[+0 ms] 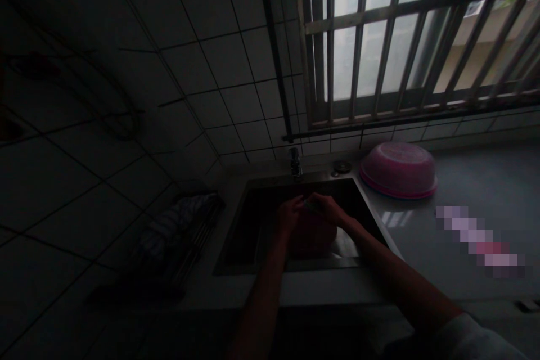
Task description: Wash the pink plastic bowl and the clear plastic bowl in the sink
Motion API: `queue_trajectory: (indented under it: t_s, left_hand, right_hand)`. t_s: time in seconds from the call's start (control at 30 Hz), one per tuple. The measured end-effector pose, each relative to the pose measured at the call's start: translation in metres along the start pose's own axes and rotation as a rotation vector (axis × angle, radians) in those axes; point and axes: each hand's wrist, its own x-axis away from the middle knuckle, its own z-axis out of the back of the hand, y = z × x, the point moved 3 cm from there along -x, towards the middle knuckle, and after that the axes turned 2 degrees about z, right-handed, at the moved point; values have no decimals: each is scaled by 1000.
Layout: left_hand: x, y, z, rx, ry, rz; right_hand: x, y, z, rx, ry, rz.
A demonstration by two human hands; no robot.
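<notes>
Reddish basin [314, 236] in metal sink [307, 264]. Thin pale item [312, 206] pinched in right hand [329, 208] over basin's far part; left hand [289, 215] just left of item, cannot tell whether gripping. Could slip into basin if pinched too loosely.

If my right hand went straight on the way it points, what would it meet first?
Likely your left hand, just ahead of your right hand, though depth is unclear in this dimness.

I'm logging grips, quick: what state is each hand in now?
Left hand: over the sink; too dark to tell its grip.
Right hand: seemingly closed on a small dim item, unidentifiable.
</notes>
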Motion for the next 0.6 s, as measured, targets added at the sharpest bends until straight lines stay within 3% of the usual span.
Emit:
queue_trajectory:
  t_s: [0.1,0.17,0.37,0.47,0.6]
  left_hand:
    - [0,-2,3,8,16,128]
    - [0,-8,11,57,103,174]
    - [2,-52,37,421,610,450]
    - [1,-60,37,477,567,488]
    - [4,-44,42,217,643,419]
  right_hand:
    - [-4,-1,-2,9,47,-46]
    - [-6,4,6,31,125,-67]
    - [-1,34,34,58,277,-248]
    - [3,40,37,91,305,-267]
    - [6,41,36,147,312,-260]
